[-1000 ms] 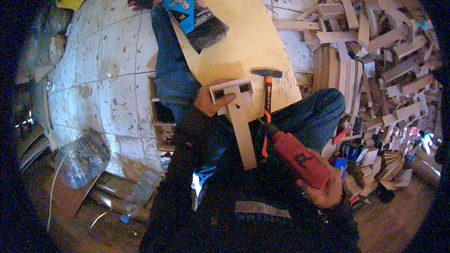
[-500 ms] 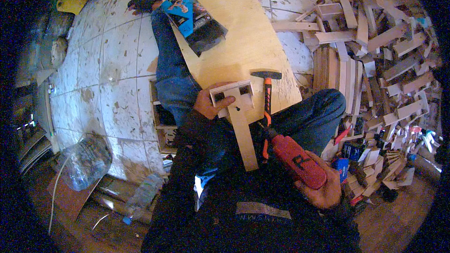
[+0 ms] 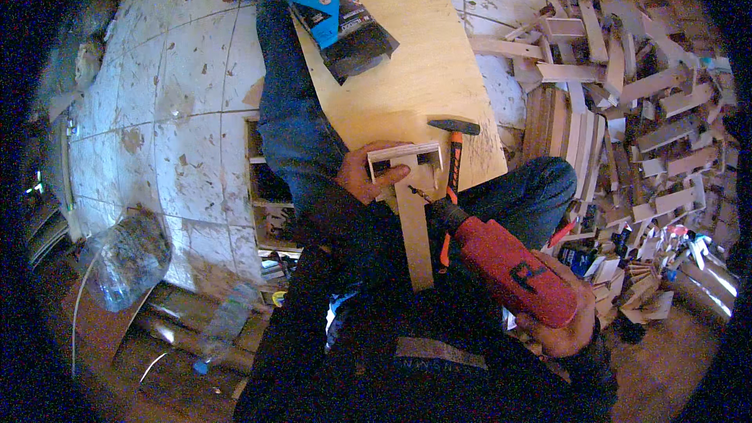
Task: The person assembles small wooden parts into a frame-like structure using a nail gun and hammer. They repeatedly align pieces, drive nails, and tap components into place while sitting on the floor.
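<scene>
My left hand point(image 3: 374, 175) is closed on a small wooden piece point(image 3: 415, 219), a box-like frame joined to a long flat strip that hangs down toward my lap; the thumb presses on its face. In my right hand point(image 3: 565, 321) is a red power drill point(image 3: 521, 270), gripped from behind. The tip of its bit point(image 3: 417, 189) reaches the strip just below the frame; whether it has entered the wood I cannot tell. A hammer point(image 3: 453, 180) with a black and orange handle lies just right of the wooden piece, its head on the plywood board point(image 3: 423, 55).
A blue and black box point(image 3: 335, 19) lies at the far part of the board. Cut wood pieces point(image 3: 658, 125) are heaped on the right, with stacked strips point(image 3: 552, 129) beside my knee. Plastic bottles point(image 3: 227, 321) and a clear bag point(image 3: 129, 262) lie at left on the floor.
The drill has moved left and up, bringing its bit to the wooden piece. My left hand and the piece have shifted slightly right in view.
</scene>
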Tool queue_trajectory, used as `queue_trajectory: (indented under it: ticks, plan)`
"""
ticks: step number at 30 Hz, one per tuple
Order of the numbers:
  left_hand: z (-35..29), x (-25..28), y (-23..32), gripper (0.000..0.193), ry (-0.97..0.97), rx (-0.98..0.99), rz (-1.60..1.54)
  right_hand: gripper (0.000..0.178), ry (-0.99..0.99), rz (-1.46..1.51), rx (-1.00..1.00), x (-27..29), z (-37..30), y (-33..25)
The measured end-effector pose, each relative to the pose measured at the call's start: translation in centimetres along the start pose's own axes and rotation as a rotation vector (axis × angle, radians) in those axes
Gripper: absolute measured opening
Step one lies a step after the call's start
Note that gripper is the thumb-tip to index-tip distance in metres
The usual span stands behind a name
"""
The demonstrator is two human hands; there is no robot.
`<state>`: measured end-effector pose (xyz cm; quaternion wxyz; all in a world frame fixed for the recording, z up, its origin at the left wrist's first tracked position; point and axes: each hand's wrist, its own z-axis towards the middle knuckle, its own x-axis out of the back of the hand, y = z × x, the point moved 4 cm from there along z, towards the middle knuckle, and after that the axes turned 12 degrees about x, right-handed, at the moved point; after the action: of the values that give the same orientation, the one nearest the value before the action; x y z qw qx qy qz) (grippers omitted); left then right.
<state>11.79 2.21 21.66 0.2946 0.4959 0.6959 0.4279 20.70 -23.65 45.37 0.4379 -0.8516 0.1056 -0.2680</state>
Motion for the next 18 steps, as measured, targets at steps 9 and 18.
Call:
queue_trajectory:
  ticks: [9,18]
  plan:
    - [0.2,-0.1,-0.5,0.038,-0.037,0.045,-0.029,0.079,-0.159,-0.237,0.020,-1.0,2.9,-5.4]
    - [0.0,0.1,-0.5,0.043,-0.124,-0.050,-0.232,0.072,-0.634,-1.062,0.517,-3.3,8.4,-13.5]
